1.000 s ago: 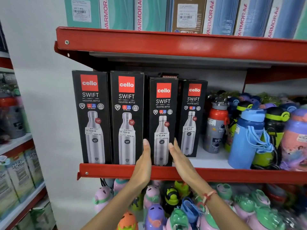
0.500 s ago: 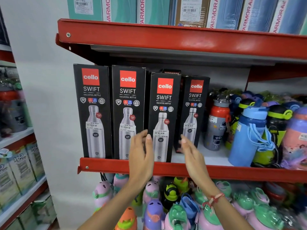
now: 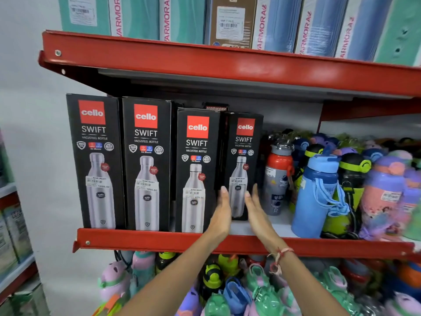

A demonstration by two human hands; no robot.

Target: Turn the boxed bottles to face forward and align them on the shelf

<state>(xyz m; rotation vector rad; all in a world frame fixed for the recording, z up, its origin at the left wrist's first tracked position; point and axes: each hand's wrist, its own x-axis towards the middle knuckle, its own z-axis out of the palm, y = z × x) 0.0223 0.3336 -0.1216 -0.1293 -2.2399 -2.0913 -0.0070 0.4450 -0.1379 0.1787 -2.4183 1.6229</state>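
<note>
Four black boxed bottles stand on the red shelf (image 3: 159, 240), fronts facing out. The first box (image 3: 95, 160), second box (image 3: 147, 165) and third box (image 3: 196, 156) sit at the front lip. The fourth box (image 3: 243, 142) stands further back and looks slightly angled. My left hand (image 3: 222, 210) is flat at that box's lower left edge, in the gap beside the third box. At its lower right edge is my right hand (image 3: 255, 208), fingers straight. The palms face each other with the box's lower part between them; I cannot tell whether they touch it.
Loose bottles crowd the shelf to the right: an orange-and-grey bottle (image 3: 279, 179) close to the fourth box, then a blue bottle (image 3: 316, 195). The upper shelf (image 3: 205, 65) hangs low overhead. Children's bottles (image 3: 227, 288) fill the shelf below. Another rack (image 3: 13, 224) stands at left.
Both hands have moved right, from either side of the third box to either side of the fourth box. The boxes have not visibly moved.
</note>
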